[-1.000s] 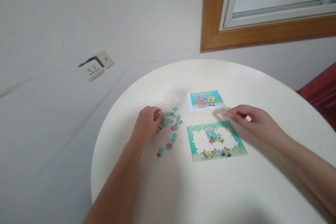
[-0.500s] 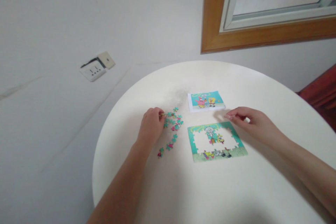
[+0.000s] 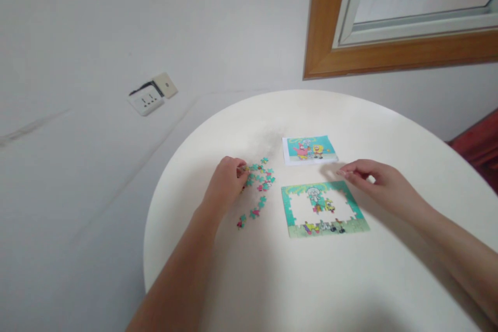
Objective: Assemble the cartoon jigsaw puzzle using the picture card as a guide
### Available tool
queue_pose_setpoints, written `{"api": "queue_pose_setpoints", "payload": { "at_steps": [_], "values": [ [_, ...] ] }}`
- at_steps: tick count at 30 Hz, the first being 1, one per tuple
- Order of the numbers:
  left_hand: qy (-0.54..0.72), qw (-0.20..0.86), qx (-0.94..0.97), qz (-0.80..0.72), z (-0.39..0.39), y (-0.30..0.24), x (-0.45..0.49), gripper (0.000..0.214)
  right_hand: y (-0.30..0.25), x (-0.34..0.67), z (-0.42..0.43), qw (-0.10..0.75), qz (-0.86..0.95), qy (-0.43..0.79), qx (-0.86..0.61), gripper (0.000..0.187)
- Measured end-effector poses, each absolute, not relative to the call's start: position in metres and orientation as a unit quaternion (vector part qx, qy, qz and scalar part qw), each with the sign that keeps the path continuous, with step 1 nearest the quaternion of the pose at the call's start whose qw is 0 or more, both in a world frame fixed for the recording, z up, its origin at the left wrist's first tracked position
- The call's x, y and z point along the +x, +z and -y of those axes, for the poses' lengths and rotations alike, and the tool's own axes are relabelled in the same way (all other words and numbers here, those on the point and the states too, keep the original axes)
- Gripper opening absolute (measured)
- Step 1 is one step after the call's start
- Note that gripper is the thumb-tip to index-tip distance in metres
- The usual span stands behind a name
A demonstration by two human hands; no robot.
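My left hand (image 3: 226, 183) rests at the left edge of a scatter of loose puzzle pieces (image 3: 260, 187), its fingers curled and pinched on a small piece. A partly built jigsaw (image 3: 323, 209) lies to the right; its border is joined and its middle is white and bare. My right hand (image 3: 376, 182) hovers at the jigsaw's upper right corner with fingers loosely bent and pointing left, and nothing shows in them. A small reference picture card (image 3: 309, 149) lies just beyond the jigsaw.
Everything lies on a round white table (image 3: 311, 280) that stands against a white wall. A wall socket (image 3: 150, 97) is at the left. A wood-framed window (image 3: 400, 21) is at the upper right, and red fabric (image 3: 480, 142) shows at the right edge.
The view has shifted slightly, so everything sits a little further right. My left hand's fingers have curled tighter on a piece at the pile's edge. My right hand has barely moved.
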State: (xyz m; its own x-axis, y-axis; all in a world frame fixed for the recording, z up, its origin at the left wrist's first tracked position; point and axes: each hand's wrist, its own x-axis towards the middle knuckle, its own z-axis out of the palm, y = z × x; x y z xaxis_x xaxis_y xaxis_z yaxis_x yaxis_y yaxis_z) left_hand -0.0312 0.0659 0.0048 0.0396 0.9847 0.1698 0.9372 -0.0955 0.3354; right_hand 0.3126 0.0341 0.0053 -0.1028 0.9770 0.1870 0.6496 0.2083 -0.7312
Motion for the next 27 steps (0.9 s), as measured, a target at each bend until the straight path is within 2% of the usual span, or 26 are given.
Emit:
{"api": "queue_pose_setpoints", "payload": {
  "at_steps": [7, 10, 13, 17, 22, 27],
  "values": [
    [0.178, 0.062, 0.724, -0.664, -0.065, 0.008, -0.028, 0.021, 0.017, 0.302, -0.037, 0.317, 0.743, 0.233, -0.541, 0.028],
    [0.175, 0.062, 0.725, -0.664, -0.065, 0.009, -0.028, 0.024, 0.032, 0.278, -0.044, 0.253, 0.828, 0.200, -0.460, 0.026],
    [0.176, 0.065, 0.725, -0.662, -0.066, 0.008, -0.030, 0.026, 0.041, 0.242, -0.056, 0.180, 0.912, 0.111, -0.352, 0.032],
    [0.179, 0.068, 0.725, -0.661, -0.067, 0.006, -0.033, 0.025, 0.037, 0.194, -0.069, 0.093, 0.938, 0.023, -0.332, 0.036],
    [0.186, 0.071, 0.728, -0.656, -0.068, 0.004, -0.035, 0.025, 0.023, 0.175, -0.078, 0.075, 0.936, -0.017, -0.343, 0.037],
    [0.188, 0.076, 0.729, -0.654, -0.068, 0.002, -0.036, 0.025, 0.015, 0.184, -0.091, 0.100, 0.928, 0.031, -0.357, 0.036]
  ]
}}
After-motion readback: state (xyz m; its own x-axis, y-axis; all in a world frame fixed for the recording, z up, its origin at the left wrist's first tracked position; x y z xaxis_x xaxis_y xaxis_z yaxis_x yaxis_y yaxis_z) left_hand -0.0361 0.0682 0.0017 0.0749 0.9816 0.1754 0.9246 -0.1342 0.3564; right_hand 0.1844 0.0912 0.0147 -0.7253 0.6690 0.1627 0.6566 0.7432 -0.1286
